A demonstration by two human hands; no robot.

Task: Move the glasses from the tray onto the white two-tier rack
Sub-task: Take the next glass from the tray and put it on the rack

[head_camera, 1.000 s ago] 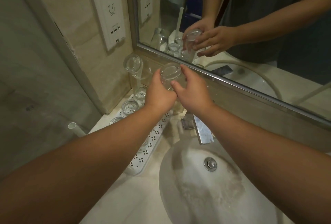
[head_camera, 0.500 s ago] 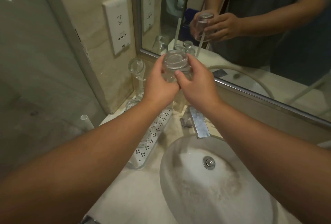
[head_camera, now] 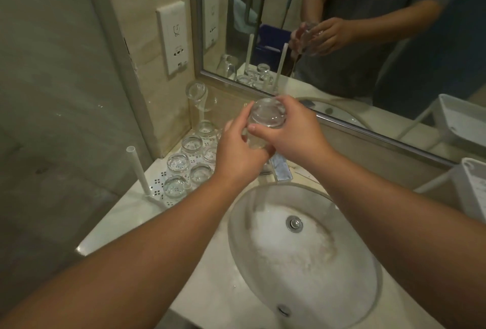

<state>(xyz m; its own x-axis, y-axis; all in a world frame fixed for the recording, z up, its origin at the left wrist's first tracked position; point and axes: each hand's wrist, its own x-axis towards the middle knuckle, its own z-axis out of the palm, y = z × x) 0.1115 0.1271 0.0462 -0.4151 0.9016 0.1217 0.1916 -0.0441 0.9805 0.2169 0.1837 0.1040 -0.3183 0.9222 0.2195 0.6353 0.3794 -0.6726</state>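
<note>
Both hands have lifted one glass point(head_camera: 267, 115) off the tray point(head_camera: 157, 186) since a second ago: left hand point(head_camera: 236, 150) and right hand point(head_camera: 292, 134) both grip it, upturned. Other glasses point(head_camera: 178, 163) sit left of the left hand. Rack point(head_camera: 470, 189) is far right; carry next.

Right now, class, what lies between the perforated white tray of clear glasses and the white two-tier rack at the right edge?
In the head view, between tray and rack: oval sink, chrome tap, both hands holding a glass.
</note>
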